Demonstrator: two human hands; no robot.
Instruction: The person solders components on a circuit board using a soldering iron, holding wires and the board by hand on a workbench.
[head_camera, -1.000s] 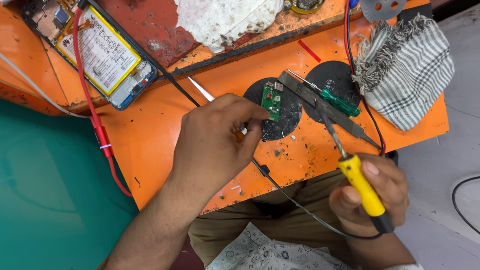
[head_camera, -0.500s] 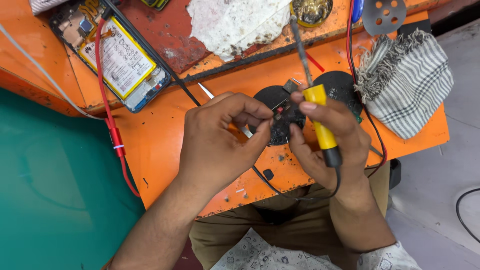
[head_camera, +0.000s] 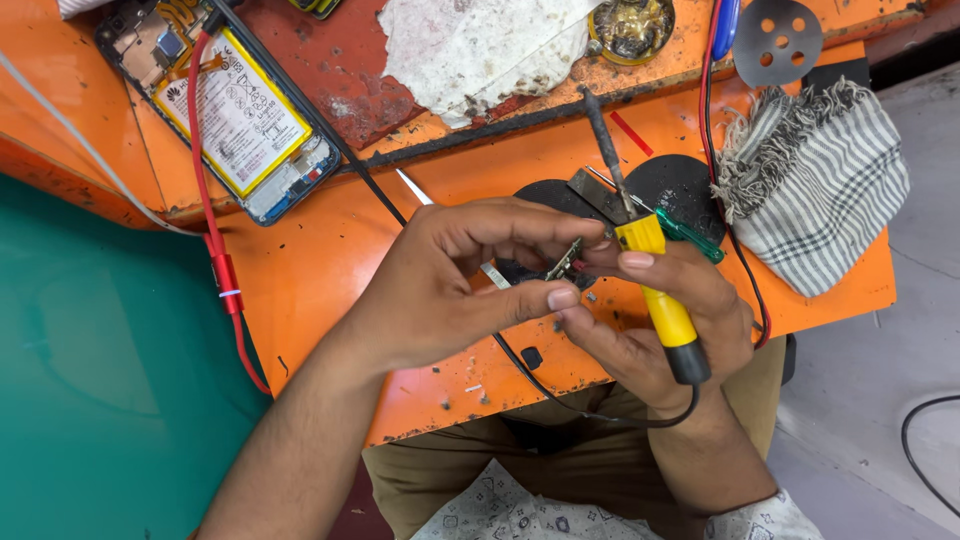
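Nearest me, at the bench's (head_camera: 330, 270) front edge, my right hand (head_camera: 660, 320) is wrapped around the yellow-handled soldering iron (head_camera: 655, 290), fingers closed on the grip, its dark tip pointing away toward the far edge; its fingertips also reach the small circuit board (head_camera: 563, 262). My left hand (head_camera: 450, 285) pinches that board between thumb and curled fingers, off the surface, just above the black round pads (head_camera: 680, 190).

The risks I judge from here: both hands crowd one tiny part, so a slip of the pinch would drop the board over the front edge into my lap; the iron's shaft lies close to my left fingertips, and if it is hot a small twist could burn them; its black cord (head_camera: 560, 395) loops under my wrist and could tug the tool.

Farther right, the striped cloth (head_camera: 820, 190) sits near the tip's sweep and might scorch; toward the far left corner the opened phone (head_camera: 235, 110) with its exposed battery lies beside a red wire (head_camera: 215, 240), well apart from the iron.
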